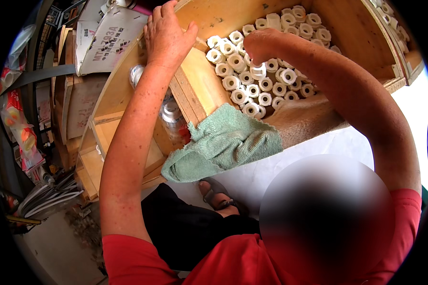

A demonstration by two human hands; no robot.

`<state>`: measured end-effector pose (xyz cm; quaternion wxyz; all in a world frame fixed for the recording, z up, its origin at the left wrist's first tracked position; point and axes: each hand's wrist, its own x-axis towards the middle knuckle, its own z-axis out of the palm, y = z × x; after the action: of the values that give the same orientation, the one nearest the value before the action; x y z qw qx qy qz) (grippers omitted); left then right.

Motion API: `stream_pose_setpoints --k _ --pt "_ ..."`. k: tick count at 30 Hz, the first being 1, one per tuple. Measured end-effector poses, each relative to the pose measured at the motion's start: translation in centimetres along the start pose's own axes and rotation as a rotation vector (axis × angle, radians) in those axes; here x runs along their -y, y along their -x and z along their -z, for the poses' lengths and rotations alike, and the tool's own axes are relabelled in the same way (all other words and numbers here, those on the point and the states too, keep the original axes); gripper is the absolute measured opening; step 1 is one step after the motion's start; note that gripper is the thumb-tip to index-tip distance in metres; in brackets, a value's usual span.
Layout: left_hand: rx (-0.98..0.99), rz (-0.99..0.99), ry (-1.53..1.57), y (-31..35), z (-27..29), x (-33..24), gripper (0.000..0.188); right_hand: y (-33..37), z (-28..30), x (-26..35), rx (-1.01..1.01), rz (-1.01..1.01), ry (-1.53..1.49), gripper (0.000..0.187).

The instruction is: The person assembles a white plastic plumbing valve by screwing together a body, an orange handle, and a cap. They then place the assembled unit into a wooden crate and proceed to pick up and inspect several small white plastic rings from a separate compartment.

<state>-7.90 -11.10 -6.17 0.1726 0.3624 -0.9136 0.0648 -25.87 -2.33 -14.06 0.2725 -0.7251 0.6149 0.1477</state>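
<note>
My left hand rests over the top edge of a wooden box wall, its fingers stretched and the thumb apart, holding nothing. Inside a wooden bin, my right hand reaches down with its fingers curled, mostly hidden behind the back of the hand. At its fingertips is a white plastic pipe fitting, which it appears to grip. Many similar white pipe fittings, with hexagonal collars and round holes, cover the bin's bottom, mostly standing on end.
A green cloth drapes over the bin's front corner, beside brown fabric. Left of the divider, a compartment holds clear-wrapped metallic items. Farther left stand a white carton and bundled grey tubing. More fittings lie at far right.
</note>
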Motion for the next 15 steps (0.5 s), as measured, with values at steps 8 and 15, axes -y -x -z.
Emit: stream_pose_setpoints --k 8,15 --pt "0.001 -0.003 0.003 0.0 0.0 0.2 0.058 -1.0 -1.2 0.8 0.005 0.002 -0.348 0.007" --pt "0.011 0.003 0.0 -0.1 -0.1 0.1 0.059 -0.2 -1.0 0.4 0.132 -0.079 -0.487 0.018"
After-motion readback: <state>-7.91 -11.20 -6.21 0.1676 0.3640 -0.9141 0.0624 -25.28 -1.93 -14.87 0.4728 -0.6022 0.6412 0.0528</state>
